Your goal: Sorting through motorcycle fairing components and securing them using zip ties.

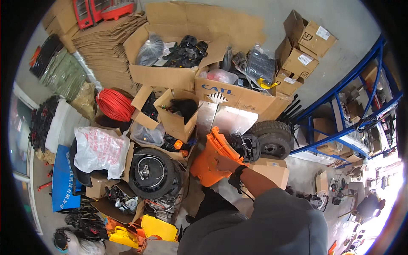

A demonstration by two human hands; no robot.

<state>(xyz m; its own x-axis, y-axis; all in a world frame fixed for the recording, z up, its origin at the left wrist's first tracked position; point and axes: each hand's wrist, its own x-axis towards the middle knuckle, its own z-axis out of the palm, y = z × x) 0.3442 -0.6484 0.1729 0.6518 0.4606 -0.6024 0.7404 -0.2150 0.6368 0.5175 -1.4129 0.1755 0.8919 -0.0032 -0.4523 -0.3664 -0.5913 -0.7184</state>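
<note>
My right hand point(226, 165) reaches forward, a dark band on its wrist, and is closed on an orange plastic panel point(205, 169). The panel stands tilted on the floor, its ribbed upper edge leaning away from me. Just beyond the hand sits a black part with cables point(245, 146), beside a stack of small black tyres point(272, 142). A closed cardboard box point(268, 172) lies under my forearm. My left hand is out of view.
Open cardboard boxes point(163, 76) of black parts line the wall. A red hose coil point(114, 105), a wheel point(149, 172) and yellow panels point(159, 228) crowd the left. Blue shelving point(340, 135) stands right; a person point(370, 206) is far right.
</note>
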